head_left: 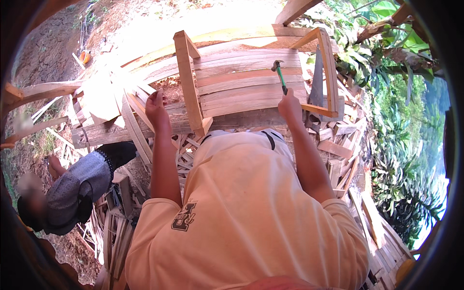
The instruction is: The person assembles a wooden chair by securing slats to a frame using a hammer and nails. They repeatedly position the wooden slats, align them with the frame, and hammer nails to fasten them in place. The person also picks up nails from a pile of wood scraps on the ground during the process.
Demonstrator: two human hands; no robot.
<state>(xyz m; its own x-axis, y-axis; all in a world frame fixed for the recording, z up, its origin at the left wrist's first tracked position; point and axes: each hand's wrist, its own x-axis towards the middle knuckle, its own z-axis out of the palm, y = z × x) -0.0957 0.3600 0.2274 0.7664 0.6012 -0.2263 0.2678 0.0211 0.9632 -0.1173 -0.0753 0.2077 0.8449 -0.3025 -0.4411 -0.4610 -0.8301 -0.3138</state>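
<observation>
My right hand point(290, 107) is wrapped round the handle of a claw hammer point(281, 79) with a green shaft and a metal head. The hammer's head is over a slatted wooden panel point(249, 87), which has an upright wooden frame at each end. My left hand point(157, 110) is raised left of the near-left post point(188, 84), apart from it. Its fingers are curled together, and whatever they may hold is too small to make out. A hand saw point(317, 79) leans by the right end frame point(330, 72).
The panel rests on a rough timber bench point(179, 118). Offcuts point(338, 145) pile up on the ground around it. Loose wooden strips point(137, 125) lean at the left. Another person point(82, 186) bends down at the left. Green plants point(391, 150) grow on the right.
</observation>
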